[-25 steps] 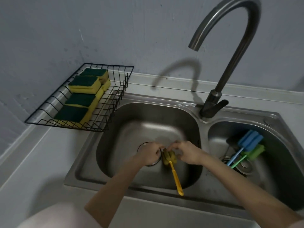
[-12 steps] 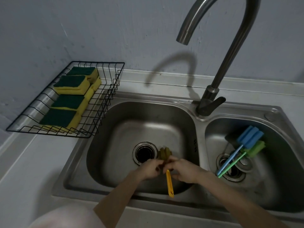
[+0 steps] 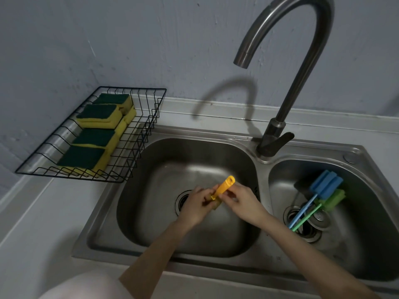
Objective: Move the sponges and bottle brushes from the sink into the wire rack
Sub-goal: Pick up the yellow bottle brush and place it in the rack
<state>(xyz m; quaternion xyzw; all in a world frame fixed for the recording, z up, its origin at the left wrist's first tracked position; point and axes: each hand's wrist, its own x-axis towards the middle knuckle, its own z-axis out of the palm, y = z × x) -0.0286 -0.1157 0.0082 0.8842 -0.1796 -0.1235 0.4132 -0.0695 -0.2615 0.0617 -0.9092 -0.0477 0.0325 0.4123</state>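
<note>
Over the left basin of the sink [image 3: 280,156], just right of its drain [image 3: 182,200], both hands meet on the yellow brush [image 3: 223,187]. The left hand [image 3: 197,203] curls its fingers round the lower part, where the dull sponge head seems to sit, mostly hidden by the fingers. The right hand [image 3: 239,199] pinches the handle, whose free end tilts up and away from the person. The brush appears to be lifted clear of the basin floor. The rack [image 3: 149,134] stands on the counter at the sink's far left corner and already holds the sponges [image 3: 97,124], several green-topped yellow pads laid in a row. In the right basin the blue brush [image 3: 323,186] and green brush [image 3: 329,201] lie together, heads against the far wall and handles crossing that basin's drain. The step in hand looks like the first brush transfer. Next, one hand would need to carry the brush left over the sink rim and lay it in the free strip of the rack beside the sponges, lengthwise so the long handle does not overhang.
</note>
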